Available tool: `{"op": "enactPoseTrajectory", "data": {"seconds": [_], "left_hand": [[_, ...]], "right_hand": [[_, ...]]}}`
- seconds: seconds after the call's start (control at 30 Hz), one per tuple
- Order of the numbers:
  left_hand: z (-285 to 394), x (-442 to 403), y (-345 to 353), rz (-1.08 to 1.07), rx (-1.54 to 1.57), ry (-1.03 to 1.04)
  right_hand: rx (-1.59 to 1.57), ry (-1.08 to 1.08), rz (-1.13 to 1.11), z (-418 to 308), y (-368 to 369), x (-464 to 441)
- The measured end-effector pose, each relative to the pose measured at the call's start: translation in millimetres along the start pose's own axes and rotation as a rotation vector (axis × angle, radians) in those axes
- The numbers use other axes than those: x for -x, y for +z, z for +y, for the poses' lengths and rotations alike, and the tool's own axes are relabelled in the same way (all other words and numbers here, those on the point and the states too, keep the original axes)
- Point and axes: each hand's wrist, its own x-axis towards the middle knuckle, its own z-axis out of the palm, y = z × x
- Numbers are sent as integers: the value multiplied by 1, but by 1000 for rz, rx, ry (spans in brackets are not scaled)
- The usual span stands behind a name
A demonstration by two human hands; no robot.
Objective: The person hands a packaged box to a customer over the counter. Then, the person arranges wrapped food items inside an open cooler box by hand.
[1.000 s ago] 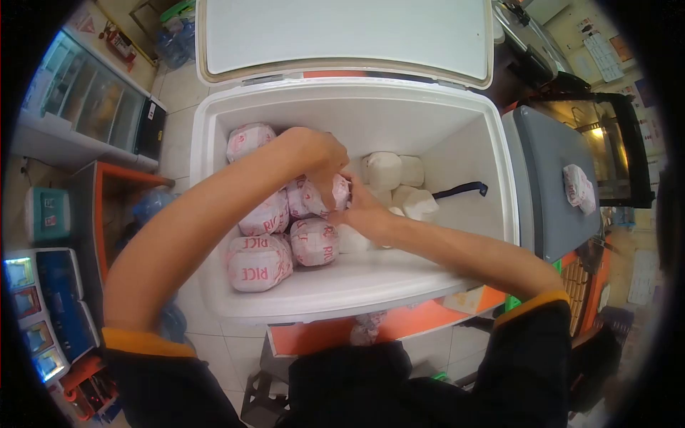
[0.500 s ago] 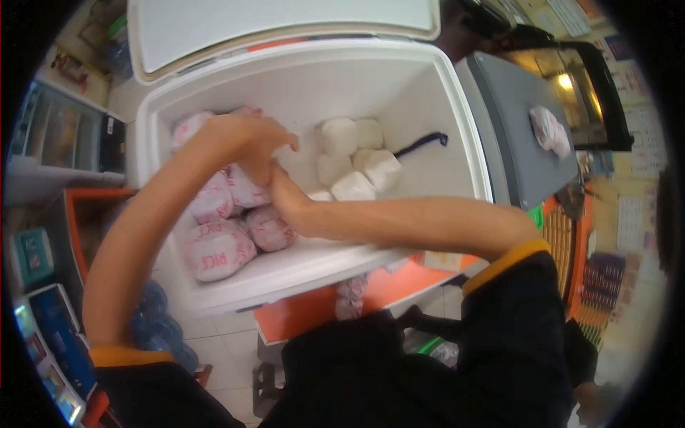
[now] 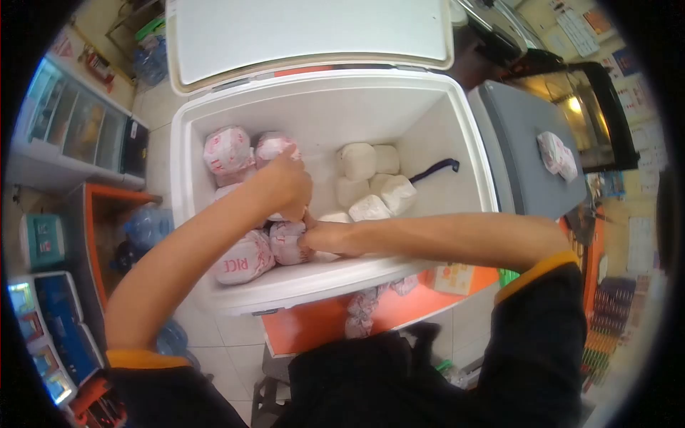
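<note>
A white cooler box (image 3: 477,167) stands open below me. Its left side holds several rice packs in white paper with red print, among them a pack marked RICE (image 3: 245,258). My left hand (image 3: 289,187) is over these packs, a fingertip by the upper pack (image 3: 275,148); most of its fingers are hidden. My right hand (image 3: 327,238) touches the right side of a lower pack (image 3: 287,242), thumb up and apart from the other fingers. Several plain white bundles (image 3: 357,161) lie right of the hands, beside a dark blue handle (image 3: 435,169).
The raised lid (image 3: 307,36) is behind the box. A grey surface (image 3: 528,160) at the right bears another wrapped pack (image 3: 557,155). An orange shelf (image 3: 314,324) with wrapped packs is in front. Blue water bottles (image 3: 150,227) stand at the left.
My hands, close together around a wrapped pack a second ago, are now further apart. My left hand has shifted toward the upper packs, my right hand down to a lower pack. The view has swung.
</note>
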Motion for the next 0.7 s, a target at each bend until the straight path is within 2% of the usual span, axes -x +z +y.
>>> {"op": "enactPoseTrajectory", "data": {"seconds": [0.07,0.1,0.17,0.2,0.27,0.33,0.4,0.47,0.53,0.6,0.63,0.67,0.7], "left_hand": [[-6,-7,2,38,14,-28],[-11,-9,5,72,44,-84],[-18,-7,9,108,35,-42],[-20,-3,9,164,64,-15],[-16,0,5,214,94,39],[-14,3,5,247,141,13],[-20,-5,21,298,139,23],[-18,-8,26,341,149,23],[-10,-3,15,331,143,-41],[-9,-5,19,358,133,-48],[-9,-5,21,394,115,-59],[-9,-4,19,386,118,-74],[-8,-2,14,336,156,-61]], "right_hand": [[446,123,-67,-36,-3,41],[437,127,-58,-38,-1,43],[733,76,57,-44,10,40],[712,87,63,-47,11,38],[1145,-100,-186,-63,3,45],[1272,-148,64,-76,4,78],[1113,-438,526,-84,18,130],[534,-927,501,-78,32,189],[271,-662,-272,-50,31,233],[359,-359,-312,20,44,226],[508,-298,-105,76,52,208],[711,-17,95,118,62,184],[940,-193,459,183,72,161]]}}
